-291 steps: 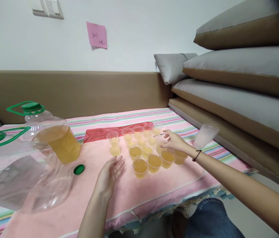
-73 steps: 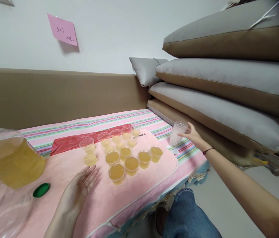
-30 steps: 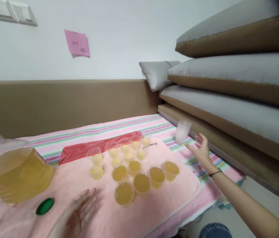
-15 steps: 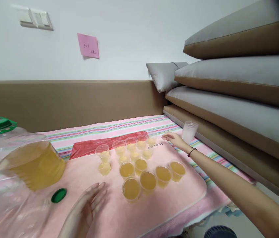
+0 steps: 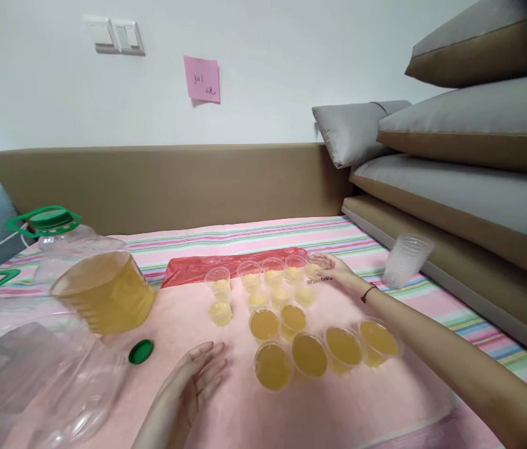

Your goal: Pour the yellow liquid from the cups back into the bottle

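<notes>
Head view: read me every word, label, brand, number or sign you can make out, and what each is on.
"301": pink note on the wall; the scrawl below it is unreadable.
Dark print on the pink mat: too small and blurred to read surely, near the right hand.
Nothing else readable.

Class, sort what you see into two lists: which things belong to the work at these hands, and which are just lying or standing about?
In the work:
right hand, at the back-right cup, grip unclear
left hand, open
cups of yellow liquid
probably the stacked cups

Just about:
pink note
wall switches
grey pillow
</notes>
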